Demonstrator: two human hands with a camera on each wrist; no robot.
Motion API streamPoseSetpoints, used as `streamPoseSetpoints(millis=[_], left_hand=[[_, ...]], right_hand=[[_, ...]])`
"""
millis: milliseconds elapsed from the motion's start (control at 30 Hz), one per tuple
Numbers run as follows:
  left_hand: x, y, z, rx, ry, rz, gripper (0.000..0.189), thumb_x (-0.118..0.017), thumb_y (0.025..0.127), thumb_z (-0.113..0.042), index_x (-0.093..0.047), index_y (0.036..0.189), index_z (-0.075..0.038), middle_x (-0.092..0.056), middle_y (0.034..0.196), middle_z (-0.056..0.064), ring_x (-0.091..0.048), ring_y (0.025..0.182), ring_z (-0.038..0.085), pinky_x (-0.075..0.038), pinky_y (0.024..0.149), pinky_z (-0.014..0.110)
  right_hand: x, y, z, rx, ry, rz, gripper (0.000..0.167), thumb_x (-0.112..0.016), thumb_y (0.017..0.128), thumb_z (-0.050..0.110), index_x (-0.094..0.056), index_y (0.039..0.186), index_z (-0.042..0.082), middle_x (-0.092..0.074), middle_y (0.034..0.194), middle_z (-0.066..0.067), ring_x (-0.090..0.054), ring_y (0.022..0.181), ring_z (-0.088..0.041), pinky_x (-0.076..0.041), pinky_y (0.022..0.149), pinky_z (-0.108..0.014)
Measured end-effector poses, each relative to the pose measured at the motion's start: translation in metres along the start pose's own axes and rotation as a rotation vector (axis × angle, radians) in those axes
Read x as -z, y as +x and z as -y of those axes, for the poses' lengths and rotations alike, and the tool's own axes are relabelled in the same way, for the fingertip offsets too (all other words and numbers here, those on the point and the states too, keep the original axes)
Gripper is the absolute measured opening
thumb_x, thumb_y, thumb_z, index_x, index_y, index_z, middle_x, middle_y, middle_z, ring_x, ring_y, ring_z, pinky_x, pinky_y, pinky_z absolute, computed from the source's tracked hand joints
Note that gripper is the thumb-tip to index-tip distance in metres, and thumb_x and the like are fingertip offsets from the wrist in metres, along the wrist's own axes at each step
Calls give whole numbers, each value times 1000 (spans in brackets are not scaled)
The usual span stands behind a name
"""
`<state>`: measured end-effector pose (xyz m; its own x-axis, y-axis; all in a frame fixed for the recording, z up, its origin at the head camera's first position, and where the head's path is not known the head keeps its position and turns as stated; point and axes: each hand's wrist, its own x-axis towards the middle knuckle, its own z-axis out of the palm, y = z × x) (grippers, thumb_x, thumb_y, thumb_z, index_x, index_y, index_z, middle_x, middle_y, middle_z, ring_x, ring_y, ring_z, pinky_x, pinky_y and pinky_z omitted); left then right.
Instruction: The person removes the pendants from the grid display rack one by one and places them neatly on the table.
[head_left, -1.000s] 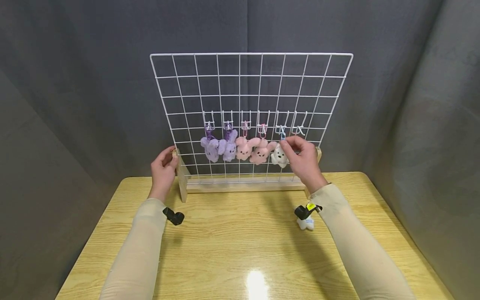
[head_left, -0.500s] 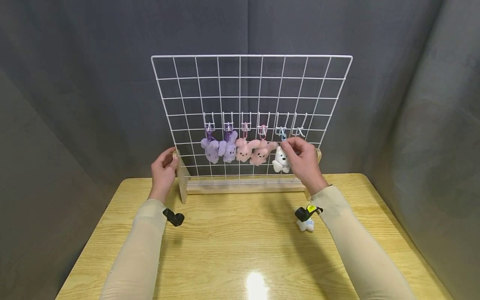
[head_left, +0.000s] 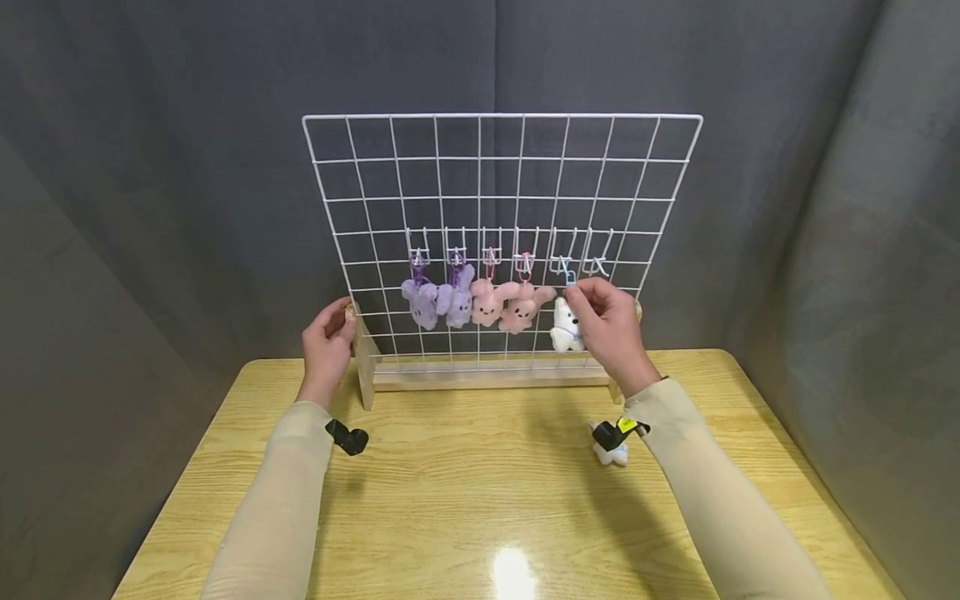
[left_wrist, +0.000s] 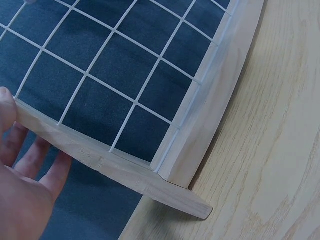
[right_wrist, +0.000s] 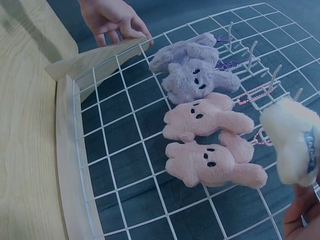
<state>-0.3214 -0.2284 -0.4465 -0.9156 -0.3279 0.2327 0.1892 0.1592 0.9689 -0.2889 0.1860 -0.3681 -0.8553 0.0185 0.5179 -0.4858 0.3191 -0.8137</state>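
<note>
My left hand holds the wooden side post of a white wire grid rack, thumb on one side and fingers on the other. My right hand pinches a white plush keychain near its top. Its light blue strap reaches up to a white hook, but whether it is looped over the hook is too small to tell. To its left, two pink plush keychains and two purple ones hang from hooks.
Another hook to the right bears no keychain. A second white plush lies on the wooden table, partly hidden behind the right wrist camera. Dark grey curtains surround the table.
The white plush has turned and shifted slightly down and right against the grid, still pinched in my right hand. My left hand has kept its hold on the post.
</note>
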Motion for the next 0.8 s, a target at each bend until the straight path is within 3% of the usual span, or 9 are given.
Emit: streamPoseSetpoints(millis=[367, 800], left_hand=[[0, -1, 0, 7, 3, 3, 38, -60, 108, -12, -62, 146, -15, -64, 139, 15, -62, 108, 13, -51, 78, 21], [0, 1, 2, 0, -17, 6, 39, -60, 108, -10, -62, 146, -14, -64, 139, 16, -62, 105, 10, -50, 76, 20]], right_hand=[[1, -17, 34, 2, 10, 39, 19, -62, 106, 7, -69, 99, -9, -57, 73, 3, -45, 62, -6, -39, 57, -20], [0, -29, -22, 3, -10, 159, 19, -67, 105, 19, -75, 101, 2, -60, 72, -5, -48, 61, -12, -41, 55, -23]])
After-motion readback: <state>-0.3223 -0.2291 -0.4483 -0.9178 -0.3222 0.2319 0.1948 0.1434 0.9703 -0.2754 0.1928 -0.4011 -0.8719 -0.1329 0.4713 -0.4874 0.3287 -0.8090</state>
